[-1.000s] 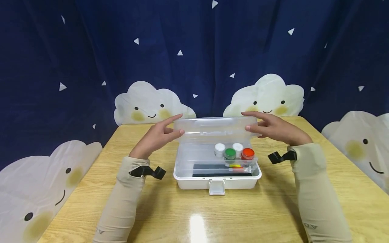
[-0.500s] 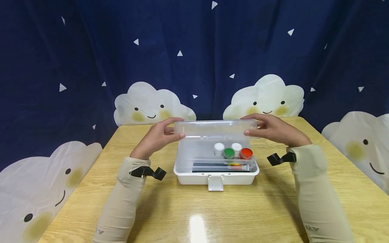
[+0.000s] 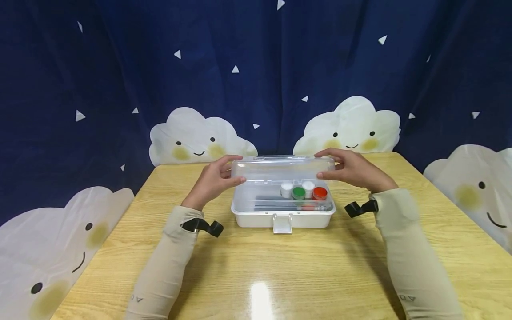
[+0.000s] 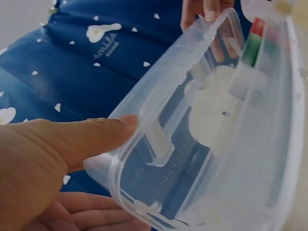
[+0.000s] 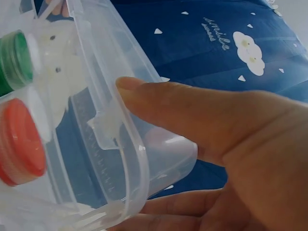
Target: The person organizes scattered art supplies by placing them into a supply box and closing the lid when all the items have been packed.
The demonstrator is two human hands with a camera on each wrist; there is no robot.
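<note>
In the head view a white plastic box (image 3: 256, 219) stands on the table, its clear hinged lid (image 3: 282, 170) raised. My left hand (image 3: 213, 180) grips the lid's left end, thumb on the near edge and fingers behind. At the opposite end my right hand (image 3: 347, 168) holds the lid the same way; the right wrist view shows its thumb (image 5: 159, 98) pressed on the lid's corner. Within the box sit small jars: two white ones, a green jar (image 3: 298, 193) and a red jar (image 3: 319, 193). In front of them lie slender items and a small tube (image 3: 313, 208), partly veiled by clear plastic.
A white latch (image 3: 282, 224) hangs down at the box's front. Wooden table (image 3: 224, 275) surrounds the box. Behind it hangs a dark blue curtain (image 3: 224, 40) with cloud and triangle prints. A black wrist strap piece (image 3: 216, 229) juts from each sleeve.
The box has slid away from the person, farther back on the table. Its lid has tipped forward and lower over the jars, both hands keeping their hold and drawing slightly inward.
</note>
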